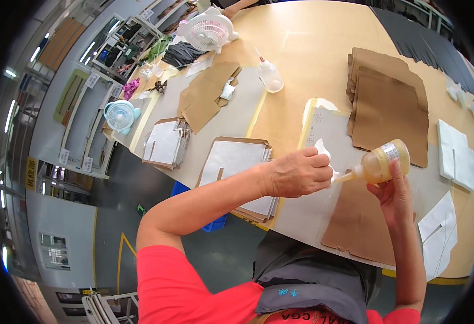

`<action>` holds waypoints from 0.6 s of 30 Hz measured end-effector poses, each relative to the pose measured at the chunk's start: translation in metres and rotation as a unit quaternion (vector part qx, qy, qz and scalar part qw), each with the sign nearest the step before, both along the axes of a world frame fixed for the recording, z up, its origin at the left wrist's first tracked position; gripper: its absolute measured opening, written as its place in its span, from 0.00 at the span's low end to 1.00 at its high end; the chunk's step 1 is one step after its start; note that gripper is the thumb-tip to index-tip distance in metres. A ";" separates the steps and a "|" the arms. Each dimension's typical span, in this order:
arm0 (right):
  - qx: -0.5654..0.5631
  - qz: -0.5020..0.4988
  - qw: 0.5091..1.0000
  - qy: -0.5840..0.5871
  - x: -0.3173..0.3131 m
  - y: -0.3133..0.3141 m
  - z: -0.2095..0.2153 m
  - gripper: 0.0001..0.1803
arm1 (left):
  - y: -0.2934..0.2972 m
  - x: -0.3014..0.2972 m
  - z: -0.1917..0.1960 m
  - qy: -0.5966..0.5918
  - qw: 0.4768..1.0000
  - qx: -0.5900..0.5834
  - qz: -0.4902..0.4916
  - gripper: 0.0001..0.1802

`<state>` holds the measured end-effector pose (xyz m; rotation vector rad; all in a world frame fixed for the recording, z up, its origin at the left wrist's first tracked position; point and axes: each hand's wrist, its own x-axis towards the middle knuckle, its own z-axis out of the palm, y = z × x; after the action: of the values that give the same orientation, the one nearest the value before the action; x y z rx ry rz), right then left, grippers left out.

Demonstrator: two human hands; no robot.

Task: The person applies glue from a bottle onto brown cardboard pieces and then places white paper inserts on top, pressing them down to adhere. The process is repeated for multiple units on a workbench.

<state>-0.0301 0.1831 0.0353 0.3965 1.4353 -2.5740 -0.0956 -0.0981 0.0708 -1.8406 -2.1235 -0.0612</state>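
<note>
My right hand [394, 197] grips a squeeze bottle [378, 163] with a yellowish body and a pale label, tilted so its nozzle points left. Closed around a crumpled white wipe [322, 148], my left hand [301, 174] is at the nozzle's tip; whether the wipe touches it I cannot tell. Below the bottle a brown leather-like piece [358, 221] lies flat at the table's near edge. Behind the bottle rises a stack of similar brown pieces [391, 108]. To the left of my left hand sits a stack of white-topped, brown-edged pieces [237, 162] with slots.
A second, clear squeeze bottle [270, 77] stands farther back on the table [312, 43]. White slotted sheets [456, 156] lie at the right. At the left are a smaller stack [164, 146], loose brown pieces [207, 100] and two fans [209, 32]. Another person's arm [238, 6] shows behind the white fan.
</note>
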 end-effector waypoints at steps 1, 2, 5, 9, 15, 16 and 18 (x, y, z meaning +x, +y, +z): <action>-0.001 0.000 1.000 -0.006 0.001 0.000 0.001 0.28 | 0.000 0.002 0.002 0.002 1.000 -0.005 -0.006 0.08; -0.003 0.000 1.000 -0.013 0.003 -0.001 0.003 0.29 | 0.001 0.003 0.004 0.003 1.000 -0.011 -0.011 0.08; -0.018 0.002 1.000 -0.024 0.006 0.002 0.003 0.30 | 0.005 0.006 0.007 0.009 1.000 -0.011 -0.026 0.07; -0.022 -0.008 0.998 -0.055 0.009 0.001 0.010 0.31 | 0.003 0.012 0.019 0.069 0.995 -0.075 -0.026 0.04; -0.016 0.043 0.995 -0.086 0.010 0.005 -0.005 0.33 | 0.001 0.030 0.017 0.067 0.994 -0.065 -0.053 0.03; -0.020 0.046 0.996 -0.078 0.009 0.009 -0.009 0.33 | 0.000 0.029 0.022 0.075 0.993 -0.067 -0.055 0.03; -0.038 0.065 0.995 -0.062 0.007 0.018 -0.019 0.33 | 0.008 0.033 0.032 0.064 0.992 -0.088 -0.060 0.03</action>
<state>-0.0228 0.2008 0.0168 0.4288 1.2735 -2.4459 -0.0629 -0.0905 0.1030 -2.0126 -1.9846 0.2169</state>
